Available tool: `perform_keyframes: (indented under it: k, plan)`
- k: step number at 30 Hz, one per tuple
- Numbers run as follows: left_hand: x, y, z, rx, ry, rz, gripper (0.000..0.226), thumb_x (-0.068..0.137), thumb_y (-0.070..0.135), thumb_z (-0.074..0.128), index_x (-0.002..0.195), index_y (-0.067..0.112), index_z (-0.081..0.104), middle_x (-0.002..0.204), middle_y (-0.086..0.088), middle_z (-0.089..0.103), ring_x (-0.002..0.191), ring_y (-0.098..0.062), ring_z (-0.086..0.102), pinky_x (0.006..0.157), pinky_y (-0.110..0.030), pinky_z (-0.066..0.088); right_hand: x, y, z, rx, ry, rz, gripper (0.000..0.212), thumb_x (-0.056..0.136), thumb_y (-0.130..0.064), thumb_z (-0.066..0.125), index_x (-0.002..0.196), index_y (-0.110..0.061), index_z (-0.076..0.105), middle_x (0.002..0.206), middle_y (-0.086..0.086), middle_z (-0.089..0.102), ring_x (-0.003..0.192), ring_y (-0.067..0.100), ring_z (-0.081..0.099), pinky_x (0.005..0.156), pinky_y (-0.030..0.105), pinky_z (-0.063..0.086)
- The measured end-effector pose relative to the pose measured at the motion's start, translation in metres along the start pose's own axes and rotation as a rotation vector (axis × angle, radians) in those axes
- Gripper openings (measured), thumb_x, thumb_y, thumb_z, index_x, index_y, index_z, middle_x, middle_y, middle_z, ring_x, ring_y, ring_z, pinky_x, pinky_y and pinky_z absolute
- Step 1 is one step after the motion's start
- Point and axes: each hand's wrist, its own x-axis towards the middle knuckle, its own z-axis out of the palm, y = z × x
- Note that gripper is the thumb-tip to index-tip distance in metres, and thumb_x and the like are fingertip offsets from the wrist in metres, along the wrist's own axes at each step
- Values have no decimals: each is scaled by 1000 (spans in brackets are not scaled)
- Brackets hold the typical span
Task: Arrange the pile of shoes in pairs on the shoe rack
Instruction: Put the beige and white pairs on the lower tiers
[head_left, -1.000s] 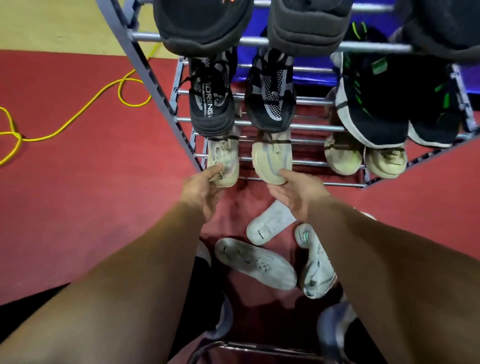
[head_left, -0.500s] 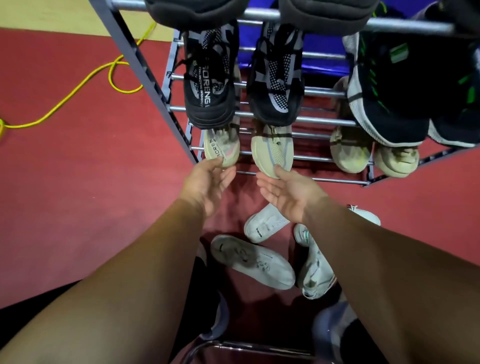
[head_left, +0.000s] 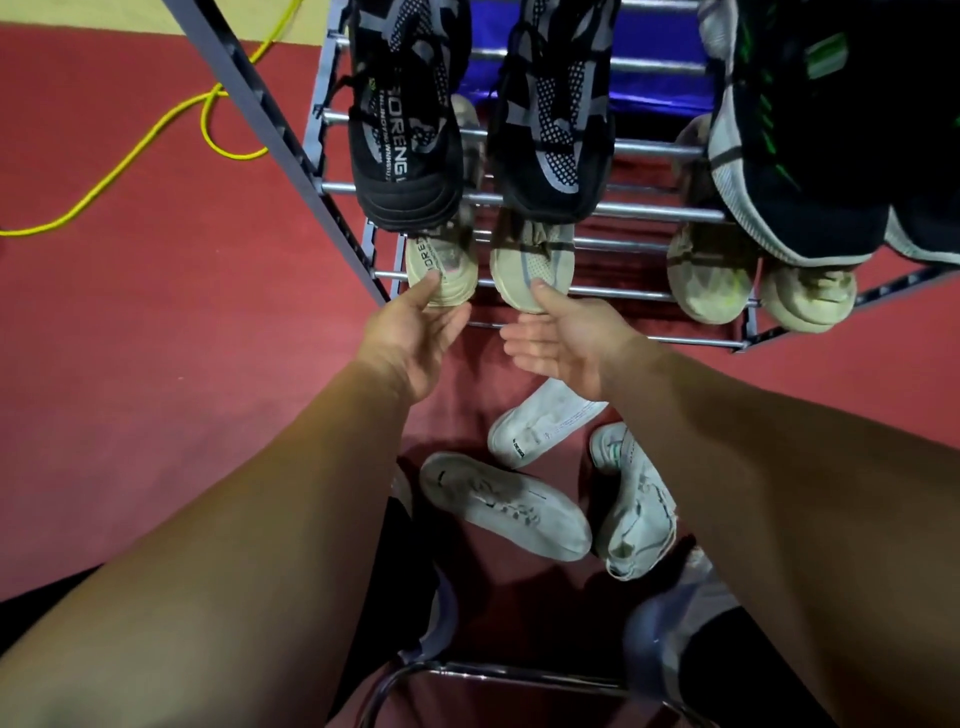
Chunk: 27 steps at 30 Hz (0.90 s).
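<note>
Now: open red floor (head_left: 156, 322) lies left of the shoe rack (head_left: 291, 150), whose slanted side frame ends just beside the left hand (head_left: 410, 338). Three white shoes (head_left: 504, 504) lie loose on the floor under the forearms. Left hand and right hand (head_left: 561, 343) both reach forward, palms up, fingers straight and relaxed, gripping nothing. Left thumb touches the toe of the left beige shoe (head_left: 441, 270); right thumb lies on the toe of the right beige shoe (head_left: 532, 265). Both beige shoes sit side by side on a low tier, toes toward the hands, beneath a black pair (head_left: 405, 130).
</note>
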Motion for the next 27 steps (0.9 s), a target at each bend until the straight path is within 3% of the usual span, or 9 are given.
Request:
perform_keyframes:
  k: [5,7,9,11,13,16,20,24,27]
  plan:
    - [-4,-26,-19,15,-25,-76,3,98,13,63,99,11,63,96,-5,70,97,-19,71,90,-33,60,-10,13,-47,-194,-27,52,79,88,-81,51,100,-4,66,86,16,75,74,28,73,75,40,63]
    - [-2,-51,-34,186,48,-175,7,100,9,56,95,12,61,97,-6,68,90,-18,68,84,-32,61,-14,30,-79,-227,66,100,79,88,-83,46,93,-6,65,79,15,72,64,27,70,67,36,60]
    - [0,-77,-45,411,92,-264,15,101,7,51,89,12,58,78,-5,66,69,-16,65,68,-28,60,-21,49,-112,-233,213,116,69,95,-74,45,88,-9,63,73,13,69,54,23,65,59,31,56]
    - [1,-101,-50,541,63,-308,29,101,4,46,73,14,47,56,-2,44,44,-13,44,45,-23,36,-28,68,-145,-224,341,123,50,103,-57,49,84,-12,62,67,9,65,49,19,60,52,26,53]
    - [1,-118,-48,633,63,-323,37,97,6,50,62,14,46,59,-5,33,45,-15,33,47,-24,26,-34,83,-175,-195,451,135,34,104,-40,56,82,-15,62,61,6,64,43,16,57,45,22,50]
    - [4,-129,-42,770,69,-336,35,84,10,64,49,10,64,59,-8,48,49,-20,41,52,-29,35,-44,101,-210,-236,489,182,24,103,-27,58,85,-13,62,68,8,61,50,20,56,51,27,51]
    - [8,-140,-30,875,138,-324,10,69,18,71,67,10,76,61,-14,54,45,-24,42,54,-31,34,-47,127,-228,-254,418,241,25,102,-20,59,79,-11,59,71,7,53,60,21,47,58,30,42]
    - [8,-154,-13,987,160,-311,37,70,26,80,96,0,74,59,-10,63,45,-22,54,48,-27,43,-31,158,-223,-257,367,293,11,96,-17,64,88,-10,64,74,6,54,61,17,45,59,30,41]
    - [12,-161,-21,1036,71,-382,60,59,38,88,110,9,74,90,-11,74,71,-27,67,63,-33,53,-20,175,-210,-238,341,305,8,89,-14,71,96,-11,70,85,6,66,73,19,59,72,35,50]
